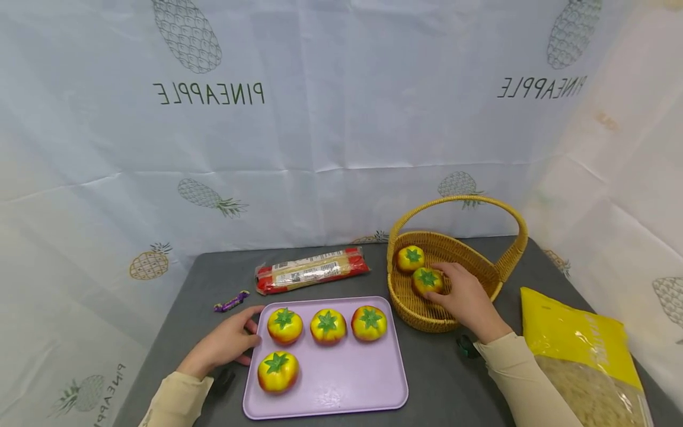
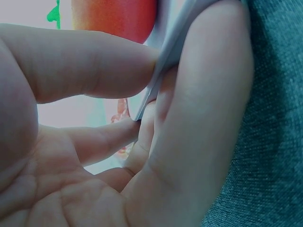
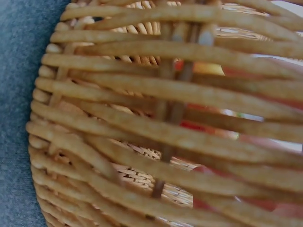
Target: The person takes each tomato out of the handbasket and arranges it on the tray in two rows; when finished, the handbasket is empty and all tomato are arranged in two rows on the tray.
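My left hand (image 1: 228, 341) pinches the left rim of a lilac tray (image 1: 347, 385); the left wrist view shows the tray edge (image 2: 163, 71) between thumb and fingers. On the tray sit several yellow-red artificial persimmons with green star-shaped tops, one (image 1: 278, 372) at the front left and a row along the back. Inside a wicker basket (image 1: 421, 317), my right hand (image 1: 468, 299) grips a persimmon (image 1: 427, 281) by its sides. Another persimmon (image 1: 411, 258) lies just behind it in the basket. In the right wrist view the woven wall (image 3: 118, 90) hides most of the hand.
A tall handle (image 1: 459, 198) arches over the basket. Behind the tray lies a red-ended pack of noodles or pasta (image 1: 312, 271), with a purple-wrapped candy (image 1: 232, 301) to its left. A yellow bag (image 1: 584, 350) lies at the right. A pineapple-print cloth (image 1: 331, 130) hangs behind the table.
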Demonstrator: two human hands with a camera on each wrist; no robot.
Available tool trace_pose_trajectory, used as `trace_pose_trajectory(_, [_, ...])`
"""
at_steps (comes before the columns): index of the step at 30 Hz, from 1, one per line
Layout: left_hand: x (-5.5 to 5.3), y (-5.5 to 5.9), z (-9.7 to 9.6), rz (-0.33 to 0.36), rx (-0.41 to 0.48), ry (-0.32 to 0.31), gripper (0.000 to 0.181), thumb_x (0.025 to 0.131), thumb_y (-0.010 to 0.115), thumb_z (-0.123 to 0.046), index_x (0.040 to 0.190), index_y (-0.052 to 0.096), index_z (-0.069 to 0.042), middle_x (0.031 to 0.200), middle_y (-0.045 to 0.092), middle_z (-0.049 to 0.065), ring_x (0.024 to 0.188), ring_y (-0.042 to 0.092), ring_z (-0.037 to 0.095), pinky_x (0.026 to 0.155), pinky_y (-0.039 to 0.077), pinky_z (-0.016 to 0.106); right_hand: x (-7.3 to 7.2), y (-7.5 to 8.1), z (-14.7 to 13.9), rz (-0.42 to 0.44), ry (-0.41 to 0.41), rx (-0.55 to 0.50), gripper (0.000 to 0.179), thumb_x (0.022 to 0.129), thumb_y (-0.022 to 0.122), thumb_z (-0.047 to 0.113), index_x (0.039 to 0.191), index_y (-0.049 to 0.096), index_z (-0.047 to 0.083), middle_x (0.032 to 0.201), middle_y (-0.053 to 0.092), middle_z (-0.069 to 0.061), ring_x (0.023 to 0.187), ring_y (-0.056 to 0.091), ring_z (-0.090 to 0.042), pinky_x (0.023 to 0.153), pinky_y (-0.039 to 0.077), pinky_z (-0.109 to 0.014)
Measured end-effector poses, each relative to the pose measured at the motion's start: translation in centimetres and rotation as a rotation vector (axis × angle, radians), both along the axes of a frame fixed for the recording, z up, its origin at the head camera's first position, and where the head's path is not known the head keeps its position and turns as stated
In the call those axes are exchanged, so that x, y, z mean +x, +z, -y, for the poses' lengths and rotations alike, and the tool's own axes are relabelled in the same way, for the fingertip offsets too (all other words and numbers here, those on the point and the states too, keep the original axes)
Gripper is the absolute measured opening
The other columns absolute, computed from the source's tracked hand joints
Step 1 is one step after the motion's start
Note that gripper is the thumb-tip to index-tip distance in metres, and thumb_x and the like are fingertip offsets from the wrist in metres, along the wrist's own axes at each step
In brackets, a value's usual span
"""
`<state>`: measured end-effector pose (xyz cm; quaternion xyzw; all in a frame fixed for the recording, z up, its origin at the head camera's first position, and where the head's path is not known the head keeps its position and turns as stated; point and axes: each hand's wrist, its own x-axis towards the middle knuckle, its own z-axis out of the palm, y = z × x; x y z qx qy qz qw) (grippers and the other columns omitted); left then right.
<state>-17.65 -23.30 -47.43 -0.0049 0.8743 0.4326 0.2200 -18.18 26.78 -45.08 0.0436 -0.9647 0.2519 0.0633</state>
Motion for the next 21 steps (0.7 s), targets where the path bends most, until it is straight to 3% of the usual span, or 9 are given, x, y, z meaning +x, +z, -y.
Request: trace_pose_trajectory(21, [-0.04, 0.02, 0.00, 0.000, -0.015, -0.006, 0.074, 0.094, 0.074, -0.004, 0.162, 0.045, -0.009, 0.112, 0.059, 0.015, 0.084, 0.065, 0.025, 0.062, 0.067, 0.040, -0.93, -0.20, 0.11, 0.040, 0.023, 0.022, 0.061, 0.091, 0.087, 0.022, 0.143, 0.063, 0.001, 0.143, 0.063, -0.027, 0.126, 0.064, -0.047, 0.106, 0.055, -0.066])
